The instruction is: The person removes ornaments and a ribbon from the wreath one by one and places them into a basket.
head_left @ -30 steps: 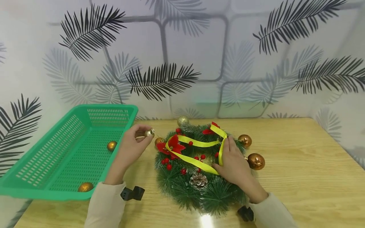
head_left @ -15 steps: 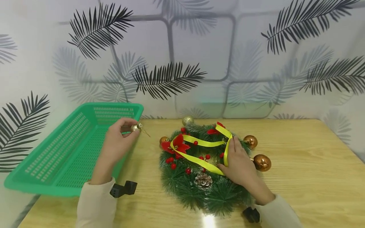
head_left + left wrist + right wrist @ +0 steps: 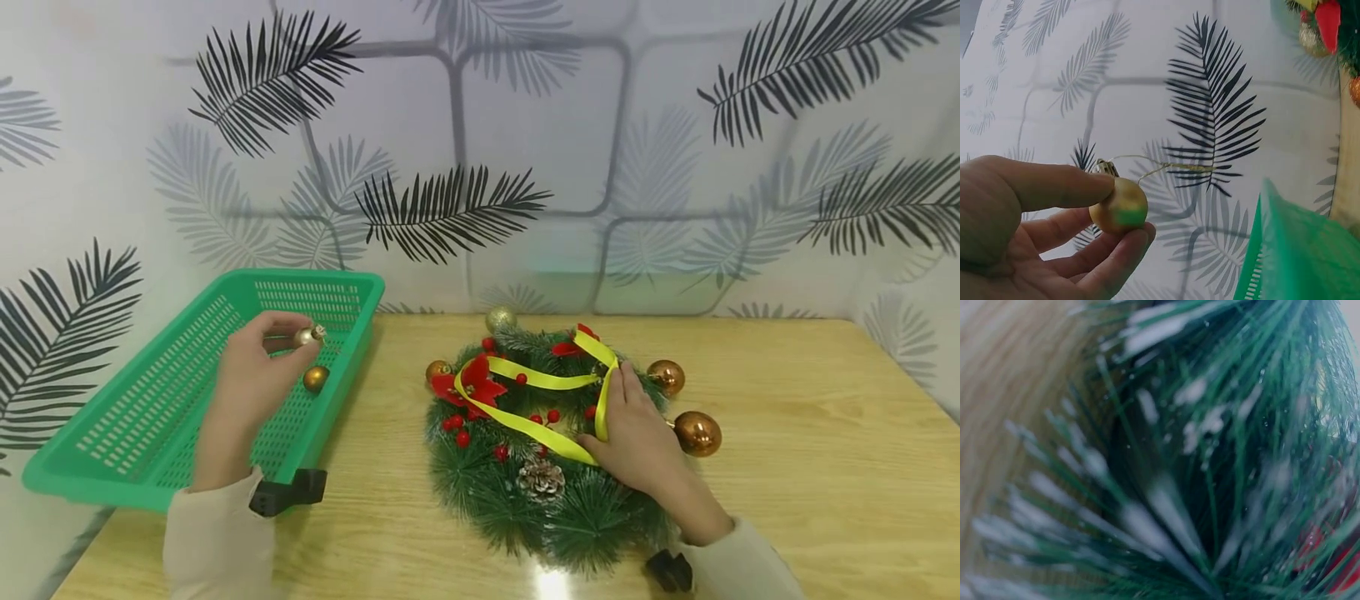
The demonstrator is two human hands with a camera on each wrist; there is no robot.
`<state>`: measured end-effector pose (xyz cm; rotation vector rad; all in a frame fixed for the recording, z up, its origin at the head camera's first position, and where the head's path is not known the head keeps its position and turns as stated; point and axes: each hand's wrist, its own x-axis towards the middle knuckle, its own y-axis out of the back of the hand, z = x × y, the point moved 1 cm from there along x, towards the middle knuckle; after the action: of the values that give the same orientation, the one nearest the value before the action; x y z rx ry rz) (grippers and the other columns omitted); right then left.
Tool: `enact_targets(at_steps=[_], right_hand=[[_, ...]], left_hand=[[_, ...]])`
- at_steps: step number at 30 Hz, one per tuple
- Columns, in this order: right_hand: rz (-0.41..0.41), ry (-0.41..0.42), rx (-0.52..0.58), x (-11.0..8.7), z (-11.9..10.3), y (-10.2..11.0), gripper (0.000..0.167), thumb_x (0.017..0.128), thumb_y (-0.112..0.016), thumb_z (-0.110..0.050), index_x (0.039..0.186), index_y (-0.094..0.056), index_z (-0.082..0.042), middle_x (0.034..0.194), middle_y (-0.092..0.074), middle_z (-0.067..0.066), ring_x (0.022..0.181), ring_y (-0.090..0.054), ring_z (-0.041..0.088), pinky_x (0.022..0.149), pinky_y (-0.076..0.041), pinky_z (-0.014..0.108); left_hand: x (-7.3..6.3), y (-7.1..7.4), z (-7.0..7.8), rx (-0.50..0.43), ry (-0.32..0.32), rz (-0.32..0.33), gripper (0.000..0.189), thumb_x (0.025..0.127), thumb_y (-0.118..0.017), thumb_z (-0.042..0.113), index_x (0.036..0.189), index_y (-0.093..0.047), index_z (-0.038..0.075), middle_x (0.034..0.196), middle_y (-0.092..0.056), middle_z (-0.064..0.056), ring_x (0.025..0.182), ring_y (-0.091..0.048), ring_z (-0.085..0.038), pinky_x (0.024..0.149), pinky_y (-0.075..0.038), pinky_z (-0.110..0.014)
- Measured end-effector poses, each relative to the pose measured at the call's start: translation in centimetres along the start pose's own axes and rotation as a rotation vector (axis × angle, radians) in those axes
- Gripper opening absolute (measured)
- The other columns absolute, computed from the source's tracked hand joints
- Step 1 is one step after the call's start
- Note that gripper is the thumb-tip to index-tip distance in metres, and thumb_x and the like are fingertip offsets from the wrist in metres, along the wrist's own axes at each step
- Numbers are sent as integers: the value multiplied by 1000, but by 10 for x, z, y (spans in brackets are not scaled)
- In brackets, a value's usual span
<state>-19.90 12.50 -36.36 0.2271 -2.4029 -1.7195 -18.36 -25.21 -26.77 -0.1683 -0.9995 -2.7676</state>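
My left hand (image 3: 251, 379) pinches a small gold bauble (image 3: 1121, 209) between thumb and fingers, over the green plastic basket (image 3: 93, 493). A thin gold hanging loop (image 3: 1188, 167) trails from the bauble's metal cap in the left wrist view. On the table lies a green Christmas wreath (image 3: 468, 479) with a yellow ribbon (image 3: 536, 432), red poinsettias (image 3: 480, 387), berries and a pinecone (image 3: 542, 481). Its right side is under my right hand (image 3: 637, 437), which rests there with extended fingers beside the ribbon. Only blurred frosted needles (image 3: 1160, 519) fill most of the right wrist view.
Another gold bauble (image 3: 316, 379) lies in the basket. Around the wreath's edge sit a glittery gold bauble (image 3: 501, 319) at the back, an orange one (image 3: 438, 372) at the left and two shiny copper baubles (image 3: 698, 433) at the right. A patterned wall (image 3: 525, 125) rises behind the table.
My left hand has carried the gold bauble leftward, from beside the wreath to over the basket. My right hand has stayed on the wreath. The head view has shifted slightly.
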Motion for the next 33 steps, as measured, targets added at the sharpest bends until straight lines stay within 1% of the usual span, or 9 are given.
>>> enact_targets(at_steps=[5,8,11,14,19,28,30,33], right_hand=[[9,8,1,-1,1,0,96,86,-69,-33,144,-12,18,152,-9,37,134,-27,53,102,-37,61],[12,10,1,-2,1,0,96,86,-69,-33,144,-12,18,152,-9,37,134,-27,53,102,-37,61],[17,12,2,-3,1,0,95,86,-69,-33,144,-13,18,151,-9,37,134,-27,53,102,-37,61],[20,15,4,-3,1,-1,95,86,-69,-33,144,-13,18,151,-10,37,133,-27,54,102,-37,61],[15,12,5,-4,2,-2,95,86,-69,-33,144,-13,18,151,-10,37,133,-27,54,100,-38,61],[10,18,9,-3,2,-2,95,87,-68,-32,145,-12,17,151,-10,37,133,-28,54,101,-37,61],[8,21,4,-2,2,-1,95,87,-68,-33,145,-12,17,151,-10,37,133,-27,54,102,-37,61],[16,29,-3,-1,1,0,94,87,-68,-33,144,-13,17,151,-11,37,134,-26,53,102,-36,61]], left_hand=[[-1,12,-8,25,23,24,40,95,-53,25,127,-53,1,130,-54,-20,121,-51,-38,84,-48,-46],[-1,16,-14,66,50,15,42,96,-52,27,129,-52,1,132,-52,-22,122,-49,-41,83,-49,-50],[-1,17,-18,113,74,6,43,96,-52,29,129,-51,1,131,-52,-23,121,-49,-43,83,-49,-54],[1,16,-21,139,91,6,43,95,-52,28,128,-52,0,131,-52,-23,120,-51,-43,82,-48,-55],[2,15,-25,146,107,10,41,95,-52,26,127,-52,0,132,-52,-23,119,-52,-42,81,-49,-54],[4,12,-23,189,94,16,43,93,-57,17,130,-49,-4,132,-50,-29,121,-48,-45,88,-47,-56],[4,9,-21,194,85,15,44,93,-57,17,130,-49,-4,131,-50,-29,120,-48,-45,89,-46,-56],[5,2,-15,172,73,-1,44,92,-57,17,131,-49,-3,130,-51,-28,119,-50,-44,90,-46,-55]])
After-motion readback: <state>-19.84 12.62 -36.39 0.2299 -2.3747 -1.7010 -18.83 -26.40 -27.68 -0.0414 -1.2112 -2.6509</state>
